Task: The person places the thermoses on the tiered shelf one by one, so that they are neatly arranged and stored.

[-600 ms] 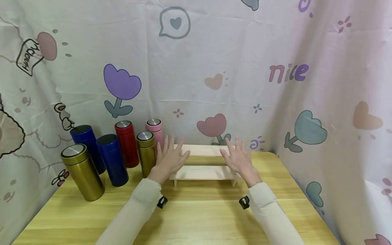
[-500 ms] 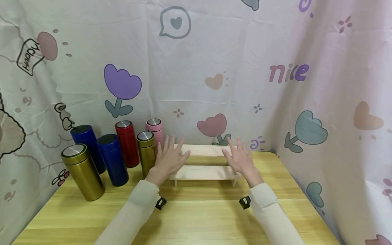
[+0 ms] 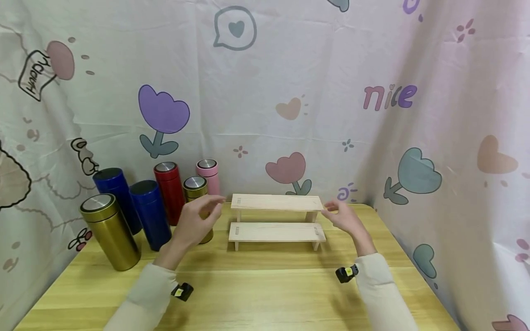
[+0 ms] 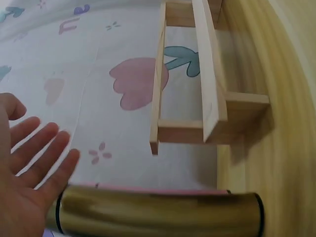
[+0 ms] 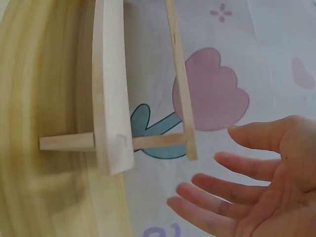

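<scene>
A two-tier pale wooden stand has its upper board (image 3: 276, 202) at the back and its lower board (image 3: 276, 232) in front. Left of it, my left hand (image 3: 193, 224) hovers with loosely bent fingers and nothing in them, overlapping the smaller gold flask (image 3: 195, 185). The left wrist view has that flask (image 4: 158, 212) lying across the bottom, close by the fingers (image 4: 47, 163). At the stand's right end my right hand (image 3: 344, 219) is relaxed and holds nothing; in the right wrist view its fingers (image 5: 222, 190) are spread just beyond the board ends.
More flasks stand upright at the left: a large gold one (image 3: 109, 232), two blue ones (image 3: 118, 197) (image 3: 151, 214), a red one (image 3: 169, 191) and a pink one (image 3: 209, 177). A patterned curtain (image 3: 248, 82) hangs behind the wooden table (image 3: 265, 289).
Both hands have drawn apart, the left toward the flasks and the right outward, uncovering the stand. Their spread fingers have relaxed into a loose bend, and the wrists have turned inward.
</scene>
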`<state>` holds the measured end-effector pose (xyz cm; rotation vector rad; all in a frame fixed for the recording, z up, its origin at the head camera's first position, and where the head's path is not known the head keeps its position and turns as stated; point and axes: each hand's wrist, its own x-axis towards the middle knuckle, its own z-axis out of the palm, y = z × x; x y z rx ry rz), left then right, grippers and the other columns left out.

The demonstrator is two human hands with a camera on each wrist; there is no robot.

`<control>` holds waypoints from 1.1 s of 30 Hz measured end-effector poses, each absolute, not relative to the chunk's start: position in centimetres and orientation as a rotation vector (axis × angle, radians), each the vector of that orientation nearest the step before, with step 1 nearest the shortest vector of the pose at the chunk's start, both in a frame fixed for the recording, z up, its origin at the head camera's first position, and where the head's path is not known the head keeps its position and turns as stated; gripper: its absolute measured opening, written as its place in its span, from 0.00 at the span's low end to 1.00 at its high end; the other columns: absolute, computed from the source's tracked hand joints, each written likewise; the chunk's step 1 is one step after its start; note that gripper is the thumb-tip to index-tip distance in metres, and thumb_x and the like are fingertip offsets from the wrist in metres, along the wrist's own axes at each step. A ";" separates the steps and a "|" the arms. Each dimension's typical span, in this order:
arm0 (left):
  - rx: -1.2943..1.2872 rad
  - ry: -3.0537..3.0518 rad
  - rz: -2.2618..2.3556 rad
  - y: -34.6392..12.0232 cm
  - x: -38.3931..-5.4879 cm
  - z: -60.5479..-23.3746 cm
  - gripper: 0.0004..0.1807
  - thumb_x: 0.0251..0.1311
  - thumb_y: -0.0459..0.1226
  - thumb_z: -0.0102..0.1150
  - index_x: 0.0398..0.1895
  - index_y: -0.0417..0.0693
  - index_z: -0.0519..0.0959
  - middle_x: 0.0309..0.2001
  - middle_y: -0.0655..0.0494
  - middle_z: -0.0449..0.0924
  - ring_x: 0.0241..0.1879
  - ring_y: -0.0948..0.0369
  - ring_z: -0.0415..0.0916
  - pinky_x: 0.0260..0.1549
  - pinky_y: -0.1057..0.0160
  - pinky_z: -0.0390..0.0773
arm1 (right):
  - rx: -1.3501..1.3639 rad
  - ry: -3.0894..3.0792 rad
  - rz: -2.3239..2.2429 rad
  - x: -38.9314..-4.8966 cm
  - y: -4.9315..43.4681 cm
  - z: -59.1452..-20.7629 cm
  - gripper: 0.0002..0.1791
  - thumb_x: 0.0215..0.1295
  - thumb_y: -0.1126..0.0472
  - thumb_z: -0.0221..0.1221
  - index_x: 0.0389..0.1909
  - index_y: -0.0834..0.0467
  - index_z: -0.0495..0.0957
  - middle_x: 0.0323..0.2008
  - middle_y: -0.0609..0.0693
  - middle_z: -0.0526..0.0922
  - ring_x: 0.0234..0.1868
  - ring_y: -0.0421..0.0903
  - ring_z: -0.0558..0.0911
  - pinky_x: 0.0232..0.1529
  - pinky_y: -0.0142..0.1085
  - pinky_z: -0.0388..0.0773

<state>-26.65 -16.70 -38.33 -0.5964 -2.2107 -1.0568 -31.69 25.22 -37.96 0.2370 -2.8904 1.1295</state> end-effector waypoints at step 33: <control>-0.137 -2.249 -1.314 -22.4 -26.8 -43.8 0.41 0.67 0.39 0.67 0.80 0.45 0.59 0.73 0.38 0.68 0.68 0.39 0.72 0.61 0.68 0.80 | 0.310 -2.670 2.026 -32.2 28.5 -46.0 0.34 0.70 0.72 0.60 0.73 0.77 0.59 0.62 0.80 0.72 0.46 0.47 0.87 0.51 0.41 0.88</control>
